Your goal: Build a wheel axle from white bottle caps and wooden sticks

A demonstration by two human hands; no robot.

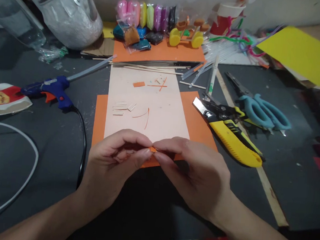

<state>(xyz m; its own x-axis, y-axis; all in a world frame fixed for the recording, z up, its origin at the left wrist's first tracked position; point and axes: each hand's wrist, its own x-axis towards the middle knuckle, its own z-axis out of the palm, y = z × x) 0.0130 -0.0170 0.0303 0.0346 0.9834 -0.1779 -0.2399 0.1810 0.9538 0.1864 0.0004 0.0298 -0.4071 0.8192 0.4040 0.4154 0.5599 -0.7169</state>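
Between the fingertips of both hands sits a tiny piece of orange paper (153,149). My left hand (118,153) pinches it from the left, thumb and forefinger pressed together. From the other side my right hand (197,172) pinches it the same way. Both hands are above the near edge of a white sheet (166,116), which lies over an orange sheet (100,118). On the white sheet are several short cut sticks (118,108), a small orange rectangle (139,84) and thin orange paper strips (148,117).
A blue glue gun (50,90) with its black cord lies left. At right are a yellow utility knife (231,139) and blue-handled scissors (267,112). Behind stand a metal kettle (70,19), bagged coloured clay (141,17), a small wheeled model (188,34) and a paper cup (226,19).
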